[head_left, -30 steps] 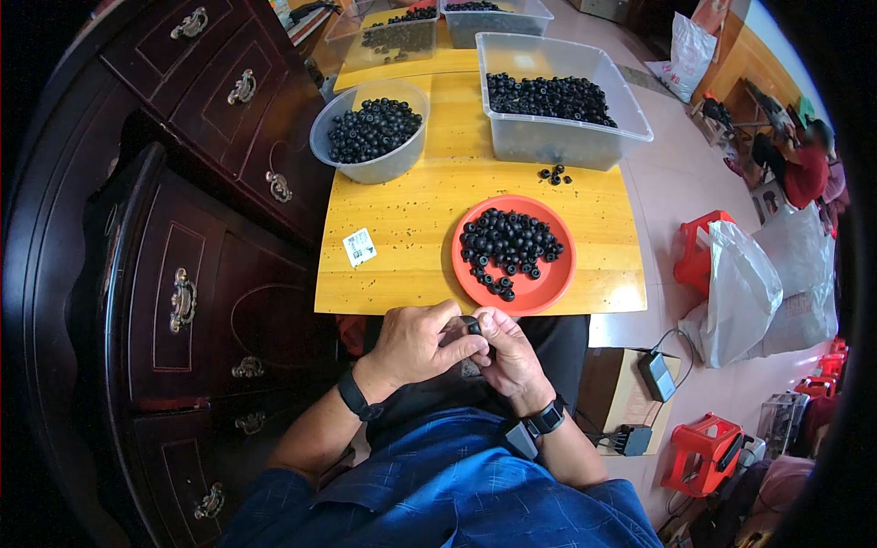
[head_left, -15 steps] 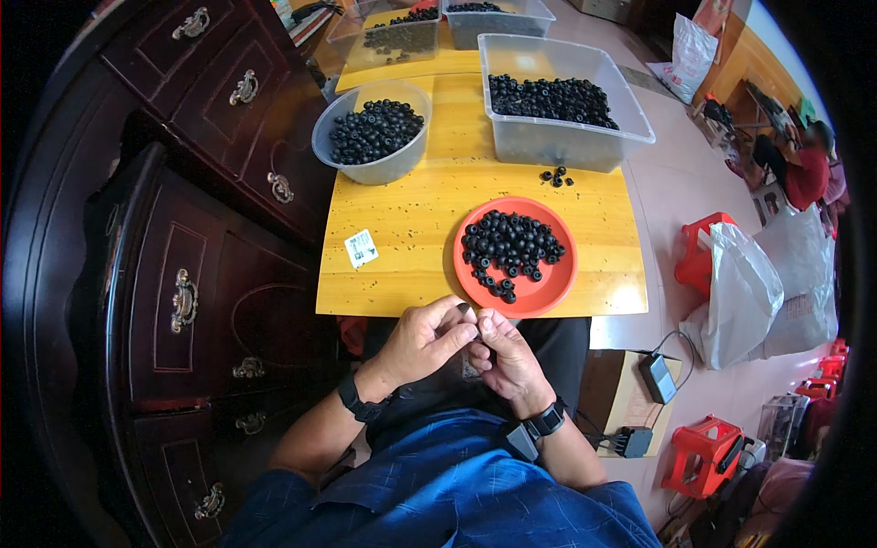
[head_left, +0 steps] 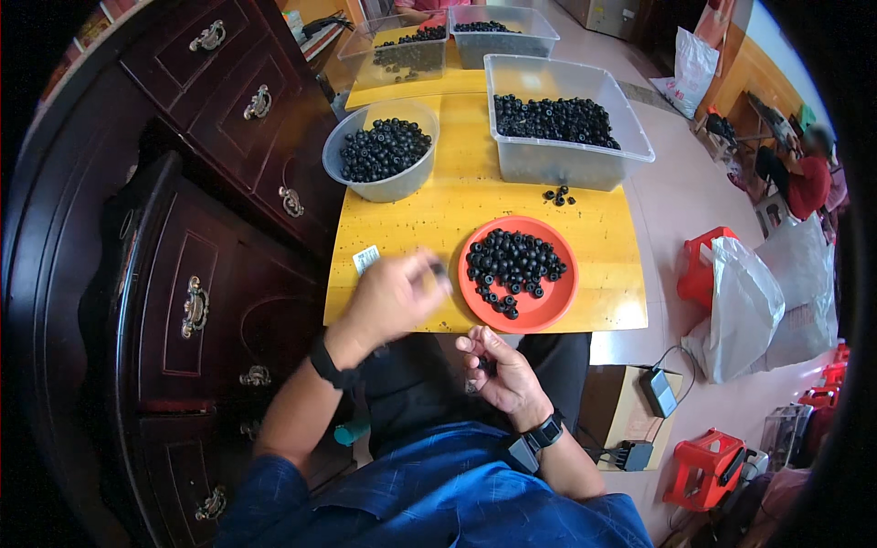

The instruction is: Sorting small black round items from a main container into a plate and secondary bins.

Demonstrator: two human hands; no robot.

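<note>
Black plastic-looking bead [head_left: 438, 269], pinched at the fingertips of the left hand [head_left: 393, 292], is above the near-left part of the table [head_left: 607, 283], between the label [head_left: 365, 258] and the plate [head_left: 536, 318]. That grip is nearly closed, though blur hides how firmly it holds; a slack pinch could let the bead drop and roll off the near edge. The right hand [head_left: 505, 374] is just short of that edge, over the lap [head_left: 411, 393], fingers curled round something dark — I cannot tell what, nor how tight that grip is.

The plate looks the likeliest trouble: its near rim reaches the table's near edge, so a nudge from either hand could tip it and spill its beads [head_left: 516, 258]. Being roundish, the loose beads [head_left: 559, 195] towards the right edge, before the bin [head_left: 566, 172], might roll to the floor [head_left: 662, 237] if jolted. The tub [head_left: 393, 189] at the left edge seems safer — its walls are deep — barring a careless knock.
</note>
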